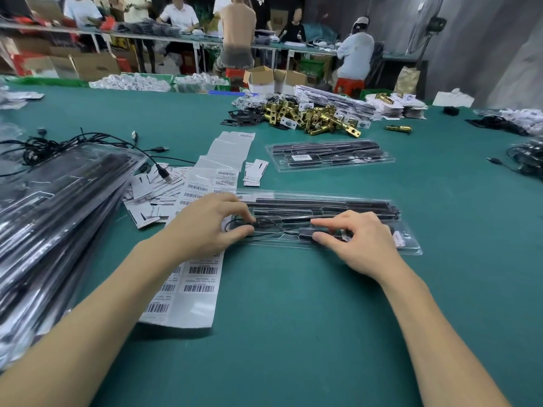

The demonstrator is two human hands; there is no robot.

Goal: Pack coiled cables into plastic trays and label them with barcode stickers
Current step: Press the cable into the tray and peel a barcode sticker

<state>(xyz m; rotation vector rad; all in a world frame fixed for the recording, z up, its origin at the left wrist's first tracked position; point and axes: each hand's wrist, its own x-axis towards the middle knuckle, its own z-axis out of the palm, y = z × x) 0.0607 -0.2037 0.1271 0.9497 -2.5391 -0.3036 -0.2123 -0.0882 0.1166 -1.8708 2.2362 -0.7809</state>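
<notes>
— Why are both hands on that clear tray (411,248)?

— To tuck the thin black cable (269,221) in. The tray lies flat on the green desk (293,318), right under the fingers. The left hand (205,223) pinches the cable between thumb and fingers at the tray's left end. I think that stops it from springing out.

— And the other hand?

— The right hand (361,239) is partly open. Its first finger and thumb press around a small black block (305,232), pushing it down into its slot.

— Why is the sticker sheet (191,289) so close?

— It lies under the left wrist, probably so a barcode is easy to grab next. A finished tray (329,157) sits farther off, beyond both hands.
</notes>
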